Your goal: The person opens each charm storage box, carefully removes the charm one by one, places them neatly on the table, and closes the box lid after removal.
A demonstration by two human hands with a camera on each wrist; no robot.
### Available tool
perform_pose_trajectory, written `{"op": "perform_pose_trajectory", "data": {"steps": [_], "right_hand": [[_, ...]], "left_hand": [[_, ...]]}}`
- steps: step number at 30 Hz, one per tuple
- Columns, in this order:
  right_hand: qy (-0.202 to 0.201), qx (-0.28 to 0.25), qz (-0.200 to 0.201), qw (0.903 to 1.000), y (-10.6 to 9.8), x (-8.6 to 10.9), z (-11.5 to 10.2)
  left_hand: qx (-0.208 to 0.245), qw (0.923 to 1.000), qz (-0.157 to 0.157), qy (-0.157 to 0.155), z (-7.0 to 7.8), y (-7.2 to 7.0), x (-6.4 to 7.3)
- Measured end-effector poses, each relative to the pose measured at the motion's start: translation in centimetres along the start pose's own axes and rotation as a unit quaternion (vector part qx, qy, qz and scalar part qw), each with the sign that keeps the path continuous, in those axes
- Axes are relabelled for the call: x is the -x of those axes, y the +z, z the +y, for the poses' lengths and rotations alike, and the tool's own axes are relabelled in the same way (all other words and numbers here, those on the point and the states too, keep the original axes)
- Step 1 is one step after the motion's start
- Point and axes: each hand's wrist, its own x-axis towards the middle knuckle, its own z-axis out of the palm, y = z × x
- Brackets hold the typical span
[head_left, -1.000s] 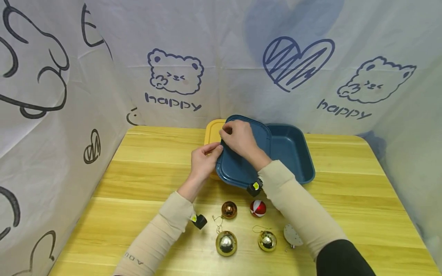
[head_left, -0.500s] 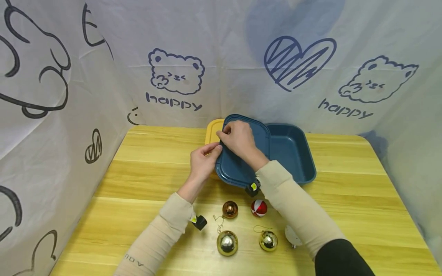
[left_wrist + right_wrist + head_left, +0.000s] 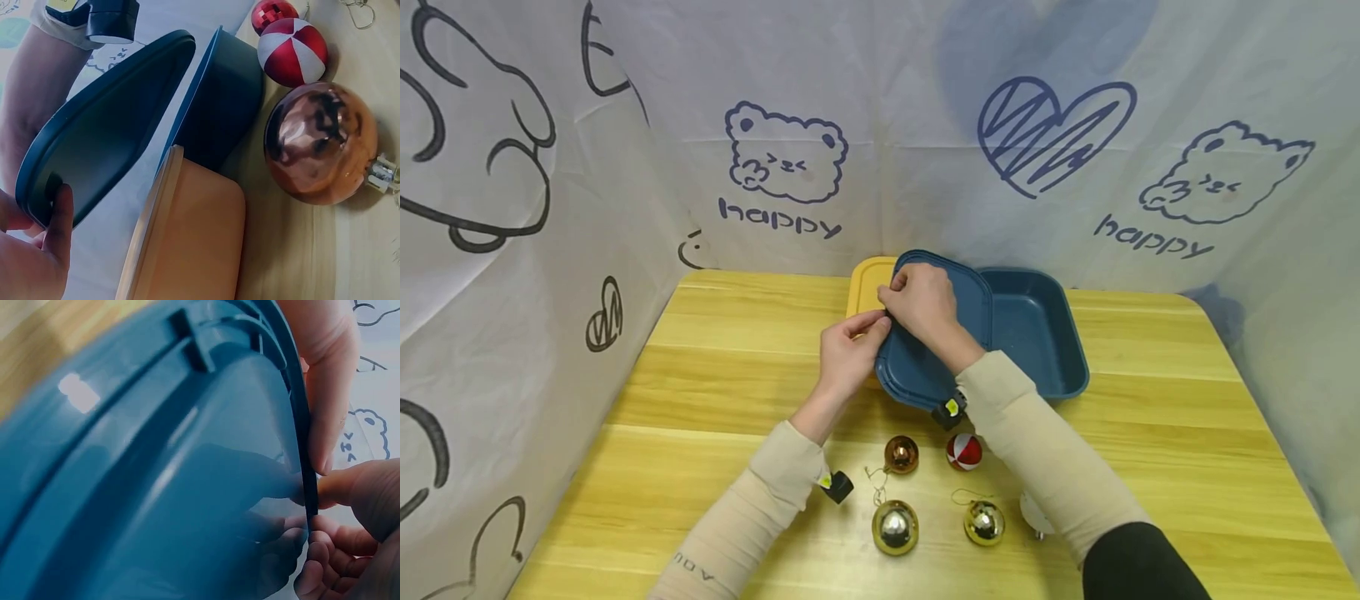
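Observation:
In the head view, a blue rectangular lid (image 3: 936, 354) is held tilted above the yellow box (image 3: 868, 279). My left hand (image 3: 852, 354) pinches its left edge; the left wrist view shows a digit of that hand pressed to the lid's underside. My right hand (image 3: 922, 304) reaches across the lid and pinches the same edge with curled fingers, close beside the left fingertips. To the right stands the open blue box (image 3: 1037, 333). In the left wrist view, the yellow box (image 3: 206, 231) sits below the lid, apart from it.
Nearer me on the wooden table (image 3: 1187, 433) lie a copper ball ornament (image 3: 901, 455), a red-and-white ball (image 3: 964, 452) and two gold balls, one larger (image 3: 895, 527) and one smaller (image 3: 984, 523). A white ornament (image 3: 1034, 514) is partly hidden by my right sleeve. Printed cloth (image 3: 910, 192) hangs behind.
The lid and both hands have shifted very slightly to the right, and the left fingertips sit a little closer to the right hand. Boxes and ornaments stay in place.

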Motion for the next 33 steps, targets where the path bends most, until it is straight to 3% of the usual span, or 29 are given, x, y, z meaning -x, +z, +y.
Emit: {"op": "perform_pose_trajectory", "data": {"steps": [11, 18, 21, 27, 33], "right_hand": [[0.000, -0.039, 0.035, 0.9986, -0.5, 0.2, 0.3], [-0.034, -0.078, 0.069, 0.9940, -1.5, 0.5, 0.4], [-0.039, -0.101, 0.079, 0.9910, -2.1, 0.7, 0.4], [-0.033, -0.142, 0.082, 0.9860, -3.2, 1.1, 0.3], [-0.033, -0.161, 0.085, 0.9827, -4.4, 1.7, 0.1]], "left_hand": [[0.017, 0.9998, -0.010, -0.006, 0.3, 0.3, 0.3], [0.038, 0.9987, -0.033, -0.006, 0.4, 0.3, 0.4], [0.071, 0.9963, -0.048, -0.004, 0.4, 0.4, 0.3], [0.160, 0.9837, -0.082, -0.011, 0.0, 0.6, 0.1], [0.146, 0.9865, -0.068, -0.030, -0.7, 0.6, -0.3]]}}
